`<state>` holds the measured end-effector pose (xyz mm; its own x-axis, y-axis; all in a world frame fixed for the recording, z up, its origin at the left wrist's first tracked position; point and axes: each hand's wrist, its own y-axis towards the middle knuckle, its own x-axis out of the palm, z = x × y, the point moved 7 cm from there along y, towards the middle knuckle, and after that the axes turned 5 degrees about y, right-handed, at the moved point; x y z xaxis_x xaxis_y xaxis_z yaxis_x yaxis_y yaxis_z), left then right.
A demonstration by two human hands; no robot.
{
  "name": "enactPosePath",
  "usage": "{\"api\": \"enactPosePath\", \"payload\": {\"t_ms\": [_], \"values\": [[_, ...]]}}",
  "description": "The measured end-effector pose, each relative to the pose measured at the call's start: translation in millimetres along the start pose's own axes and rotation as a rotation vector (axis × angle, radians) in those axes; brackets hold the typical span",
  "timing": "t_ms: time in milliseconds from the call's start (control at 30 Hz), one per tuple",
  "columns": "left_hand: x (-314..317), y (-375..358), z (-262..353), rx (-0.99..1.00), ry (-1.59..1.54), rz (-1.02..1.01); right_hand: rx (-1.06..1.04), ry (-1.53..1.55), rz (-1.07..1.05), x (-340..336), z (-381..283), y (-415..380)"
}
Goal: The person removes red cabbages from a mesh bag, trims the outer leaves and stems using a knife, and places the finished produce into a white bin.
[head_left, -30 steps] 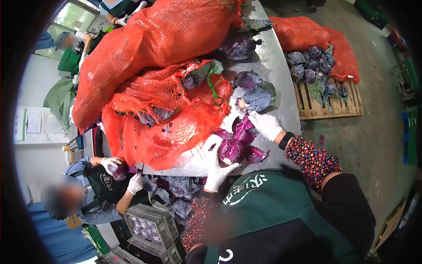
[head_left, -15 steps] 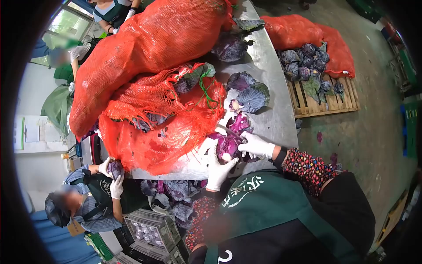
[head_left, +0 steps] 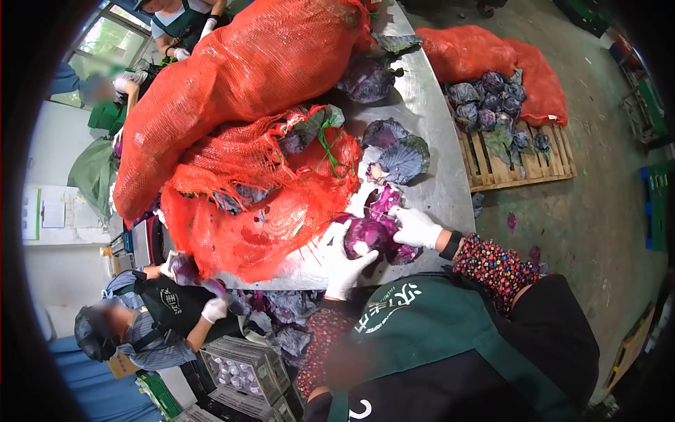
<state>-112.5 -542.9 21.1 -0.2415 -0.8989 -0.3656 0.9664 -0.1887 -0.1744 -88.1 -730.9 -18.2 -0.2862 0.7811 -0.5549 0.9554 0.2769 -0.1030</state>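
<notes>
A peeled red cabbage (head_left: 364, 238) rests at the near edge of the metal table, its pale cut stem toward me. My left hand (head_left: 346, 266), in a white glove, is closed around its near left side. On the other side is my right hand (head_left: 418, 229), also gloved, its fingers curled against the cabbage; what they hold is hidden. Bright purple trimmings (head_left: 383, 200) lie just beyond, and a loose purple leaf (head_left: 403, 254) is below my right fingers. Farther up lie dark outer leaves (head_left: 402, 160) and a whole red cabbage (head_left: 368, 81).
A full red mesh sack (head_left: 239, 77) and an opened one (head_left: 253, 235) cover the table's left side. A co-worker (head_left: 151, 309) handles cabbage at lower left; others stand at upper left. Leaves (head_left: 281, 309) are heaped below the edge. A pallet (head_left: 520, 172) bears sacks and cabbages.
My right hand has shifted slightly right, and the slim dark strip beside its fingers no longer shows. The cabbage has turned slightly. The lower-left co-worker's hands have moved apart.
</notes>
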Motion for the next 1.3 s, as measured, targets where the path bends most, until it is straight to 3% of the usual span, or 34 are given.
{"api": "enactPosePath", "payload": {"t_ms": [33, 67, 167, 200, 233, 333, 367, 467, 533, 600, 633, 667, 733, 767, 833, 867, 933, 967, 1100, 1133, 1233, 1300], "values": [[-7.2, 3.9, -20.2, 0.030, 0.000, -0.011, 0.177, -0.010, -0.125, -1.3, 12.4, 0.0], [-12.5, 7.2, -29.3, 0.064, 0.001, -0.020, 0.105, 0.135, -0.030, 0.3, 23.3, -2.2], [-9.8, 4.3, -18.6, 0.061, 0.072, -0.077, 0.136, 0.049, -0.056, -16.8, 9.4, -2.2], [-4.9, 5.6, -13.6, 0.058, 0.116, -0.103, 0.025, 0.104, -0.049, -25.1, -8.7, 2.2], [6.2, 2.3, 13.2, -0.053, -0.182, -0.177, -0.086, 0.157, -0.040, -32.6, -26.1, 5.1], [15.4, -0.4, -0.7, 0.034, 0.014, -0.163, -0.566, -0.074, 0.114, -39.2, -71.1, 9.4], [15.3, -1.2, -7.6, 0.052, 0.182, -0.159, -0.438, -0.051, -0.109, -27.2, -65.4, 14.0], [14.3, -0.4, 20.1, 0.131, 0.284, -0.086, -0.572, -0.144, -0.193, -29.2, -73.3, 22.8], [18.8, 1.0, 14.3, 0.052, 0.283, -0.104, -0.525, -0.255, -0.285, -32.0, -81.4, 32.2], [19.6, 2.9, 9.1, -0.035, 0.045, -0.035, -0.599, -0.310, -0.381, -16.1, -73.5, 40.1], [29.5, 0.6, 2.8, -0.150, -0.133, -0.163, -0.617, -0.264, -0.403, -13.1, -73.9, 41.7], [28.6, 4.4, -9.0, -0.150, -0.135, -0.163, -0.616, -0.266, -0.404, -11.7, -71.6, 42.3], [41.6, 3.1, -50.5, -0.426, -0.001, -0.448, -0.721, -0.374, -0.329, -17.4, -84.5, 38.4], [41.7, -0.2, -50.9, -0.427, -0.001, -0.446, -0.723, -0.373, -0.329, -14.5, -82.0, 37.8], [23.6, 6.3, -1.8, -0.117, 0.146, -0.179, -0.699, -0.263, -0.182, -17.0, -72.6, 41.1], [25.1, 7.1, -1.0, -0.116, 0.146, -0.179, -0.699, -0.264, -0.180, -13.5, -66.7, 40.6], [19.2, 9.6, 23.5, 0.203, 0.275, -0.026, -0.366, -0.103, -0.092, -22.7, -48.9, 50.9], [20.5, 9.8, 28.3, 0.259, 0.328, -0.055, -0.200, -0.042, -0.072, -27.3, -37.3, 51.8], [18.0, -9.3, 39.5, 0.262, 0.540, -0.043, 0.019, -0.214, -0.048, -27.1, -9.8, 46.7], [23.0, -17.2, 48.7, 0.425, 0.735, -0.014, 0.022, -0.213, -0.043, -23.1, -7.3, 44.1], [38.4, -29.4, 43.5, 0.401, 0.790, -0.116, -0.099, -0.330, 0.174, -16.3, -6.6, 34.9], [26.8, -23.8, 33.6, 0.361, 0.675, 0.001, -0.079, -0.396, 0.219, -1.6, -1.2, 30.2]]}}
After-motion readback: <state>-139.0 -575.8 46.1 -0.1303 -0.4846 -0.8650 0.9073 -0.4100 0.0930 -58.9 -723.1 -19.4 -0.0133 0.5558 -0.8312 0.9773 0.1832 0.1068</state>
